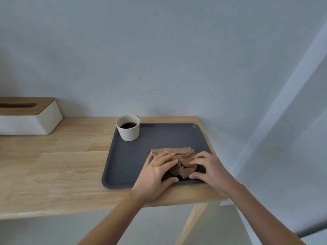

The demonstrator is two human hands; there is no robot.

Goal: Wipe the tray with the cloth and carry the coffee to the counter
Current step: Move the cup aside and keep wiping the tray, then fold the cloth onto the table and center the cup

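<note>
Both my hands are down on the tan cloth (177, 160), which lies bunched on the dark grey tray (134, 156), toward its near right part, about five o'clock from the tray's middle. My left hand (155, 171) lies flat with fingers spread over the cloth's left side, thumb resting on the tray at the near edge. My right hand (208, 167) presses on the cloth's right side with fingers curved and loosely spread, its thumb also low by the near rim (neither hand has the fabric closed in a fist).

The white cup of coffee (128, 127) stands upright in the tray's far left corner, at about eleven o'clock from the cloth and well apart from it. The tray sits on a light wooden table (53, 165). A white tissue box with a wooden lid (26, 117) stands at nine o'clock, against the wall.
</note>
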